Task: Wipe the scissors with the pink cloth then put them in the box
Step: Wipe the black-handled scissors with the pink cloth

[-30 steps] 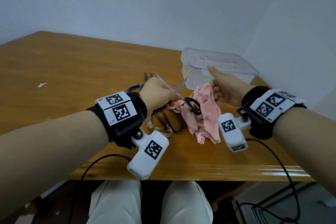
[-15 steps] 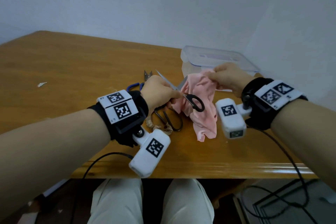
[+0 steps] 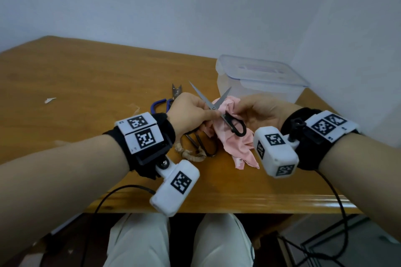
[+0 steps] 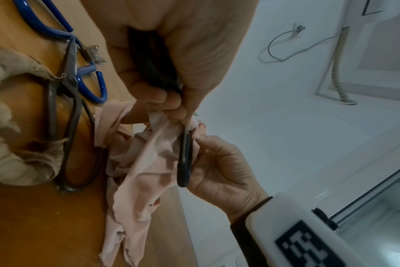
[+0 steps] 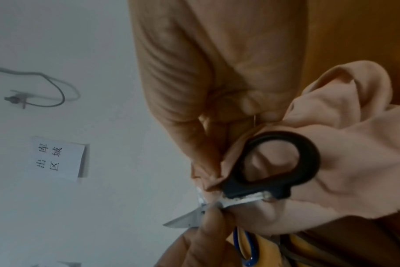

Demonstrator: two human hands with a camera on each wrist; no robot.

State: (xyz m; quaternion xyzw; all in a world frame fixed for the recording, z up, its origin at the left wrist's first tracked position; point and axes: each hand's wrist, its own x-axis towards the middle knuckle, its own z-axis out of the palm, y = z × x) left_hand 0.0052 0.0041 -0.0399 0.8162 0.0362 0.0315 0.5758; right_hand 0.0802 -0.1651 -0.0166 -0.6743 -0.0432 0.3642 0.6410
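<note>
**Cloth meets scissors, box still waiting**

Head view, lower part of the frame: two forearms with marker-tagged wrist cameras reach over the near edge of the wooden table [image 3: 65, 84]. Just above them, at frame centre, the left hand [image 3: 191, 110] is clamped on the black-handled scissors [image 3: 219, 110], its fingers curled round them near the pivot with the blades spread and pointing up toward the frame's top. The right hand [image 3: 260, 110] pinches the pink cloth [image 3: 234, 143] against the scissors at the base of the blades; one black handle loop hangs free in front of the cloth, whose loose end trails down to the table.

By my reading the wipe is only beginning — the cloth sits at the handle end and both blades are bare beyond it. Wiping along the blades and the drop into the box are left.

Under the hands lie a dark metal pair of shears [image 4: 69, 126] with a beige rag ring [image 4: 9, 144] beside it, and toward centre left blue-handled scissors [image 3: 160, 104] and small snips [image 3: 176, 91]; whether they await the same treatment I cannot tell.

Farthest off, at upper right, stands the clear plastic box [image 3: 260, 84] — it appears to have its lid on, which would block the drop.
</note>
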